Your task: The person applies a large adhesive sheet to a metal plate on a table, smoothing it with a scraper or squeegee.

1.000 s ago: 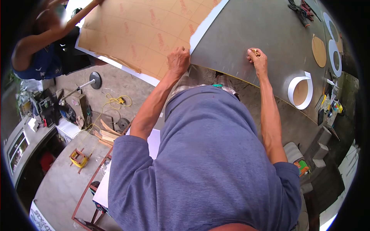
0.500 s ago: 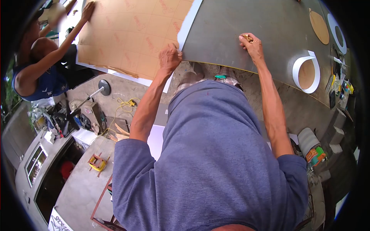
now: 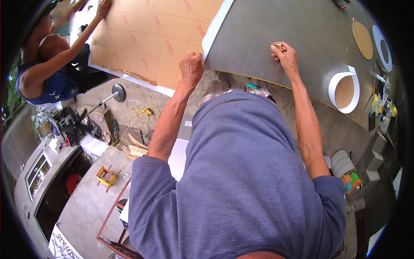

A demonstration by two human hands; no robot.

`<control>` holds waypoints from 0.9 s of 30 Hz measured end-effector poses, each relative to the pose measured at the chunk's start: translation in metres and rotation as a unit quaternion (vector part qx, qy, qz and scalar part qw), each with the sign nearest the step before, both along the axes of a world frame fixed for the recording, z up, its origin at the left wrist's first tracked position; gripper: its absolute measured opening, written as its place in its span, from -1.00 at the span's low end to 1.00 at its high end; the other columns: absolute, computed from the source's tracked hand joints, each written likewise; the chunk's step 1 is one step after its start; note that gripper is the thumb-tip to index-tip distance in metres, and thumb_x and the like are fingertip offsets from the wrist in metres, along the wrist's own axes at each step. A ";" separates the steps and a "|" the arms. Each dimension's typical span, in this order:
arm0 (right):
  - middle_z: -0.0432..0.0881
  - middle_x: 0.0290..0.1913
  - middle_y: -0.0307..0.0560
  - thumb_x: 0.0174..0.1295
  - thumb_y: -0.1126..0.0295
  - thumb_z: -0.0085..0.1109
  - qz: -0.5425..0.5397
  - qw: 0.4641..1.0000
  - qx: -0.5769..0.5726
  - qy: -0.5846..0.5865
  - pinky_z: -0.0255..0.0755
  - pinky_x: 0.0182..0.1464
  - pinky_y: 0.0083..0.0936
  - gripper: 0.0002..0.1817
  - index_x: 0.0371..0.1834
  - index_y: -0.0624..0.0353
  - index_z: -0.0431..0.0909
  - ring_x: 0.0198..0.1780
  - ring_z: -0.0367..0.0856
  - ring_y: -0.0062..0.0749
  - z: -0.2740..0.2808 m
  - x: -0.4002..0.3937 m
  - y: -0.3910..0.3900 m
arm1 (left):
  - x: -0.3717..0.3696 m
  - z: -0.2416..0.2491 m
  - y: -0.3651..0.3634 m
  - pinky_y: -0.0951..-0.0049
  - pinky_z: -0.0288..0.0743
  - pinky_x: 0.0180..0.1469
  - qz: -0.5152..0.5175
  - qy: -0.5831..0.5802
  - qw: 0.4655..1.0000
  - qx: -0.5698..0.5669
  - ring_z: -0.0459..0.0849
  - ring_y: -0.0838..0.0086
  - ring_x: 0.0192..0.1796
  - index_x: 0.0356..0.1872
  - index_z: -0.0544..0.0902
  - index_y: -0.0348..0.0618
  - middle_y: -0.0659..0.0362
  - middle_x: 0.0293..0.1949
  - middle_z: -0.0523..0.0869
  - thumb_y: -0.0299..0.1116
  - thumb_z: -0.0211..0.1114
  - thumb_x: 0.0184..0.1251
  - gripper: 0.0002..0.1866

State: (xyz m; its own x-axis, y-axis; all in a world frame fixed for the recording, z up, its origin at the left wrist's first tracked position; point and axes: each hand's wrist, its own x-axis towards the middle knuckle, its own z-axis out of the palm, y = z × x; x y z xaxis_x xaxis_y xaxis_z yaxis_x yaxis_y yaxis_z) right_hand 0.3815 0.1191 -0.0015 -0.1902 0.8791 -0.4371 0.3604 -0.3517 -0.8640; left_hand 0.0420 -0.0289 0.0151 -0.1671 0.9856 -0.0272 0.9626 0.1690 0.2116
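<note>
My left hand (image 3: pixel 192 67) is closed in a fist at the near right corner of a white sheet (image 3: pixel 219 25) covered with brown printed paper (image 3: pixel 146 43). Whatever its fingers grip is hidden. The paper has a ragged right edge, with a white strip of the sheet bare beside it. Over the dark grey tabletop (image 3: pixel 254 34), my right hand (image 3: pixel 285 58) is closed around a small crumpled piece of brown paper (image 3: pixel 281 48). A rolled strip of the brown paper (image 3: pixel 133 76) lies along the sheet's near edge.
At the far left a co-worker (image 3: pixel 47 82) leans over the sheet with a hand (image 3: pixel 102 8) on it. On the right lie a white ring-shaped strip (image 3: pixel 356 88), a brown disc (image 3: pixel 362 39), a white ring (image 3: pixel 381 47) and assorted tools (image 3: pixel 381 103). A yellow cord (image 3: pixel 140 114) lies on the floor.
The whole view has shifted slightly. My left hand stays closed near the sheet's corner, and my right hand still holds the crumpled paper, turned a little. The co-worker's hand remains on the sheet.
</note>
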 end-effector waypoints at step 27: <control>0.73 -0.37 -0.27 0.30 0.21 0.40 0.009 1.000 -0.016 0.025 0.61 -0.31 -0.61 -0.76 -0.15 0.14 0.77 -0.38 0.71 -0.62 0.003 0.005 0.007 | 0.006 -0.005 -0.009 0.12 0.57 -0.20 0.058 -0.150 0.982 0.102 0.71 0.10 -0.26 -0.30 0.71 -0.18 0.00 -0.33 0.71 -0.39 0.44 0.28 -0.89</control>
State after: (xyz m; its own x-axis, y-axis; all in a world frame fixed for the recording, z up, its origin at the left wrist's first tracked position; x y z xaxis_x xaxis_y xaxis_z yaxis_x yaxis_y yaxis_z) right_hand 0.3869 0.1259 0.0012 -0.2280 0.8610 -0.4546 0.3236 -0.3733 -0.8694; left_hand 0.0480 -0.0374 0.0097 -0.2925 0.9506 0.1041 0.8291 0.1979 0.5229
